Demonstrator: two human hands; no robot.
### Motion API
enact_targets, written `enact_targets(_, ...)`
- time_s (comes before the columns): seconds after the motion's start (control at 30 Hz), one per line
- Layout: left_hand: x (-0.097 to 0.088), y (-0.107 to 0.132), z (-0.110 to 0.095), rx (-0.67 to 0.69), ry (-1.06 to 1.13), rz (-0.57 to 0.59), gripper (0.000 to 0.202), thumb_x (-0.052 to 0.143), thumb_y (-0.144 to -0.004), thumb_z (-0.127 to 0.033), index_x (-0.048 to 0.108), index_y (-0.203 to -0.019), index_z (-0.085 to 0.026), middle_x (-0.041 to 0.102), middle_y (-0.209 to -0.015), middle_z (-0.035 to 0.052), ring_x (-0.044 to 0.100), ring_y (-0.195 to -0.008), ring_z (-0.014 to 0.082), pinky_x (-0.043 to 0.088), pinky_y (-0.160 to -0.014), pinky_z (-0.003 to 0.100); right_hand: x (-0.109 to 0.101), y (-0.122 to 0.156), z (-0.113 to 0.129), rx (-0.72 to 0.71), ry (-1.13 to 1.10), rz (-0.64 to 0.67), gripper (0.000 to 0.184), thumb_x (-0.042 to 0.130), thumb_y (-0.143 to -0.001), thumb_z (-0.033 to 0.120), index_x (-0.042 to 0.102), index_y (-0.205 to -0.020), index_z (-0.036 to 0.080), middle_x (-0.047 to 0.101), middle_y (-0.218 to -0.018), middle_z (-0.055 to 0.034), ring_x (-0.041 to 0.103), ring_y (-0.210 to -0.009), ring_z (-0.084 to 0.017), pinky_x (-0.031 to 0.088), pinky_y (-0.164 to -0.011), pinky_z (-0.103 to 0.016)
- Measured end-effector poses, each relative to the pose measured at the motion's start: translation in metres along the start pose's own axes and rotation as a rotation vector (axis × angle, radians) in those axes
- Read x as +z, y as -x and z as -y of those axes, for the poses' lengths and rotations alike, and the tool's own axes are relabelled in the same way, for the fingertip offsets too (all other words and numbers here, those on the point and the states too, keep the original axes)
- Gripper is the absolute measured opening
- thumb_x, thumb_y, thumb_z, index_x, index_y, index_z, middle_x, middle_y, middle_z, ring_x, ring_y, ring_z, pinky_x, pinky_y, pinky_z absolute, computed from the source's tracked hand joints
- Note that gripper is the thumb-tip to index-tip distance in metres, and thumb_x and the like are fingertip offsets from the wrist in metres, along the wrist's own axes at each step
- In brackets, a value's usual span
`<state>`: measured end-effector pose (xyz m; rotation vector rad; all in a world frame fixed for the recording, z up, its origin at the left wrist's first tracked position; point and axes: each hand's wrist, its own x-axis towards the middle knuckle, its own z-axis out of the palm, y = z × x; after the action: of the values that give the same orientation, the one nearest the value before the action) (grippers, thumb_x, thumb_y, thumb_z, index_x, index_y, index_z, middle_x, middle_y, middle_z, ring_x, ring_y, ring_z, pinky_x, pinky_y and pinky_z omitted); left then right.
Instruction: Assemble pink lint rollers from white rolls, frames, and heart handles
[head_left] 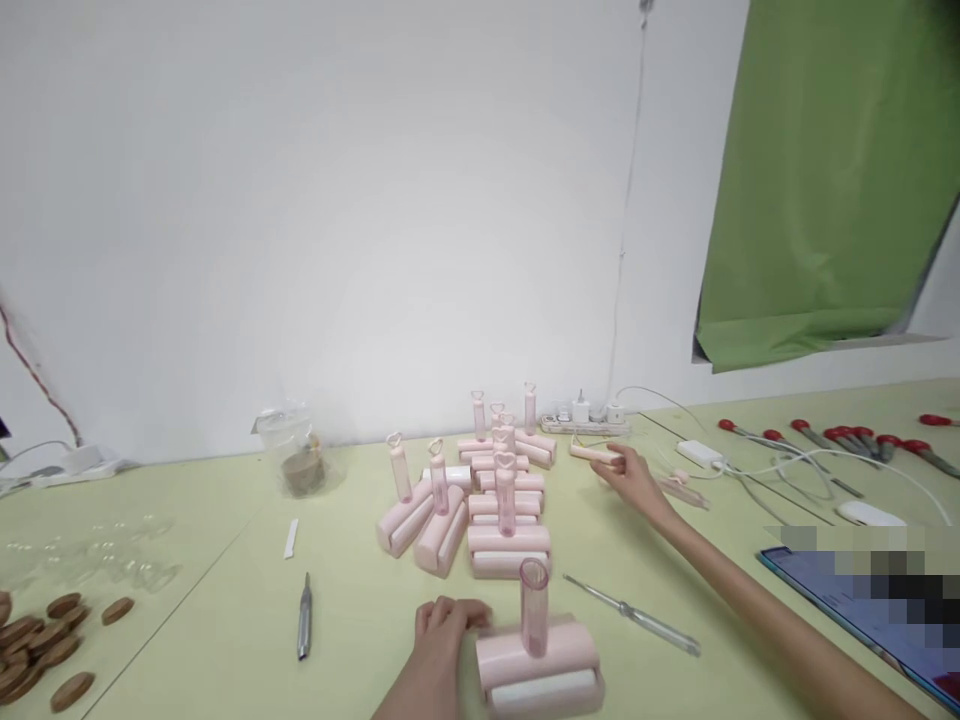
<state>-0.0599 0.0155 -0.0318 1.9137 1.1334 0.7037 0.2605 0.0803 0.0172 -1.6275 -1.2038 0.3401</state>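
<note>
A pink lint roller (536, 655) lies nearest me with its clear pink, open-topped tube handle upright. Beside its left end, my left hand (446, 625) rests on the table with bent fingers, a fingertip close to or touching the roller. It holds nothing that I can see. Farther back to the right, my right hand (630, 475) has its fingers closed on the end of a slim pale pink piece (589, 450) lying on the table. Its exact kind is unclear. Several more lint rollers (506, 540) stand grouped ahead, their handles topped with heart-shaped loops.
Right of the front roller lies a screwdriver (637, 615); a craft knife (304, 615) lies left. A power strip (585, 425), cables, red-ended tools (855, 435) and a tablet or phone (847, 600) occupy the right. Wooden discs (45, 640) and a plastic bag (300, 460) are left.
</note>
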Motion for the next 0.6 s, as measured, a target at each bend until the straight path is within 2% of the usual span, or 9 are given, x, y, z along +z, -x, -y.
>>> enact_targets(0.1, -0.007, -0.021, 0.001, -0.027, 0.089, -0.112, 0.074, 0.062, -0.049, -0.058, 0.046, -0.112, -0.023, 0.050, -0.107, 0.0104, 0.045, -0.090, 0.0291, 0.033, -0.078, 0.041, 0.008, -0.016, -0.029, 0.024, 0.030, -0.081, 0.038, 0.059, -0.052, 0.041, 0.054, -0.079, 0.015, 0.053, -0.083, -0.0131, 0.050, -0.092, -0.038, 0.036, -0.080, -0.051)
enact_targets(0.2, -0.010, -0.023, -0.026, 0.158, 0.155, -0.181, 0.106, 0.068, -0.042, -0.059, 0.020, -0.130, -0.023, 0.035, -0.129, 0.0123, 0.038, -0.108, 0.0312, 0.029, -0.089, 0.039, 0.013, -0.017, -0.039, -0.004, -0.007, -0.082, 0.025, 0.059, -0.052, 0.040, 0.055, -0.064, 0.019, 0.054, -0.080, -0.0105, 0.053, -0.088, -0.036, 0.037, -0.078, -0.049)
enact_targets(0.27, -0.004, -0.018, -0.054, 0.329, 0.294, -0.163, 0.096, 0.068, -0.051, -0.054, 0.021, -0.129, -0.023, 0.034, -0.130, 0.0123, 0.036, -0.113, 0.0290, 0.027, -0.093, 0.038, 0.013, -0.013, -0.031, -0.044, -0.061, -0.047, 0.025, 0.056, -0.057, 0.044, 0.055, -0.065, 0.020, 0.056, -0.079, -0.0083, 0.055, -0.083, -0.032, 0.040, -0.075, -0.045)
enact_targets(0.33, 0.007, -0.015, -0.079, 0.304, 0.377, -0.055, 0.068, 0.069, -0.056, -0.044, 0.042, -0.114, -0.020, 0.051, -0.112, 0.0107, 0.046, -0.104, 0.0244, 0.033, -0.089, 0.035, 0.010, -0.004, -0.012, -0.099, -0.131, 0.009, 0.030, 0.053, -0.064, 0.049, 0.056, -0.072, 0.019, 0.059, -0.081, -0.0074, 0.057, -0.081, -0.028, 0.043, -0.074, -0.040)
enact_targets(0.37, 0.014, -0.015, -0.088, 0.278, 0.403, -0.001, 0.046, 0.069, -0.059, -0.042, 0.053, -0.094, -0.018, 0.058, -0.097, 0.0088, 0.052, -0.094, 0.0216, 0.037, -0.084, 0.033, 0.009, 0.004, 0.001, -0.133, -0.168, 0.046, 0.033, 0.051, -0.067, 0.050, 0.056, -0.076, 0.019, 0.060, -0.083, -0.0072, 0.057, -0.081, -0.026, 0.044, -0.073, -0.037)
enact_targets(0.4, 0.020, -0.018, -0.093, 0.224, 0.465, 0.056, 0.031, 0.065, -0.063, -0.043, 0.054, -0.075, -0.017, 0.060, -0.076, 0.0049, 0.056, -0.076, 0.0174, 0.042, -0.072, 0.029, 0.008, 0.013, 0.017, -0.166, -0.208, 0.084, 0.036, 0.049, -0.070, 0.052, 0.056, -0.081, 0.018, 0.061, -0.085, -0.0075, 0.057, -0.084, -0.025, 0.045, -0.074, -0.035)
enact_targets(0.47, 0.032, -0.024, -0.093, 0.129, 0.640, 0.149, 0.037, 0.059, -0.066, -0.050, 0.041, -0.057, -0.019, 0.045, -0.042, -0.0060, 0.046, -0.041, 0.0086, 0.038, -0.045, 0.021, 0.005, 0.039, 0.051, -0.228, -0.279, 0.209, 0.035, 0.051, -0.073, 0.050, 0.058, -0.085, 0.019, 0.063, -0.089, -0.0065, 0.057, -0.087, -0.022, 0.045, -0.074, -0.030)
enact_targets(0.53, 0.041, -0.031, -0.087, 0.110, 0.762, 0.184, 0.041, 0.059, -0.064, -0.052, 0.035, -0.054, -0.020, 0.032, -0.033, -0.0116, 0.031, -0.028, 0.0038, 0.027, -0.034, 0.017, 0.002, 0.067, 0.083, -0.262, -0.405, 0.472, 0.030, 0.054, -0.074, 0.046, 0.060, -0.083, 0.018, 0.063, -0.085, -0.0053, 0.057, -0.083, -0.021, 0.046, -0.071, -0.029)
enact_targets(0.6, 0.046, -0.034, -0.080, 0.116, 0.792, 0.157, 0.041, 0.062, -0.063, -0.049, 0.035, -0.053, -0.020, 0.032, -0.031, -0.0123, 0.027, -0.026, 0.0021, 0.024, -0.031, 0.016, 0.000, 0.091, 0.107, -0.309, -0.393, 0.651, 0.028, 0.054, -0.075, 0.043, 0.061, -0.072, 0.017, 0.061, -0.073, -0.0025, 0.056, -0.071, -0.017, 0.044, -0.063, -0.025)
